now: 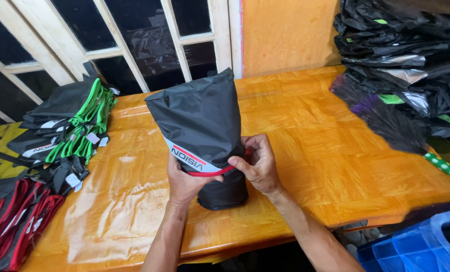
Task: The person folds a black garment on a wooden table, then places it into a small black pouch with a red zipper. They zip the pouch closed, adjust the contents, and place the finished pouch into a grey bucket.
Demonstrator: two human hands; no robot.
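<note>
A stuffed dark grey fabric bag (199, 118) with a white band and red trim lies on the glossy orange wooden table (305, 146), its far end pointing at the window. My left hand (182, 184) grips its near left side. My right hand (257, 163) pinches the red strap (212, 173) at the bag's right side, thumb and fingers closed on it.
A pile of grey bags with green straps (71, 123) lies at the table's left, and red-trimmed ones (13, 226) nearer me. Black plastic-wrapped bundles (406, 55) are stacked at the right with a dark feather duster (386, 118). A blue crate (416, 247) stands below right.
</note>
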